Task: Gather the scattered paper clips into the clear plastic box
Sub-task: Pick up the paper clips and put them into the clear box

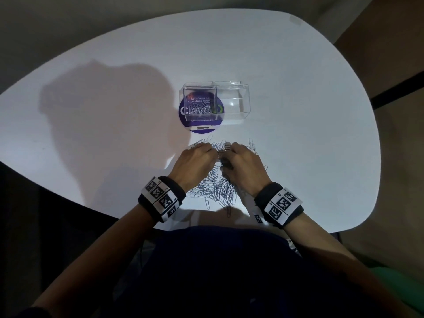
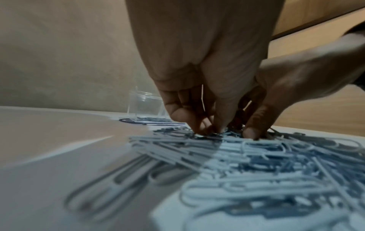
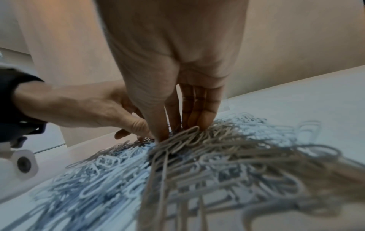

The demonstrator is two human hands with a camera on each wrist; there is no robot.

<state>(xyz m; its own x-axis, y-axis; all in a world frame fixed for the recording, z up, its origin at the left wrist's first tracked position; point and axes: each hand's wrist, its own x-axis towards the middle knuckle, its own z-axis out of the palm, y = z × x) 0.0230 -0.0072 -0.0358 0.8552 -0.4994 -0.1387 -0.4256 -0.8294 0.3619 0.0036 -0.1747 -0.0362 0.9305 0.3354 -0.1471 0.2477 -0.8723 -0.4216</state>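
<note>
White table (image 1: 298,88): both hands (fingertips down) press into paper clips (image 1: 215,189).

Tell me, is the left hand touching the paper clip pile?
Touching: the left wrist view shows the left hand with fingertips pressed into the paper clip pile.

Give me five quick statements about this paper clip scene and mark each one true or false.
1. Both hands are down in the paper clips. True.
2. The clear plastic box sits nearer the person than the pile. False: it is beyond the pile.
3. The box has no clips in it. False: some lie in its left compartment.
4. The box partly rests on a round purple sticker. True.
5. The left hand is lifted above the box. False: its fingertips touch the clips beside the right hand.
</note>
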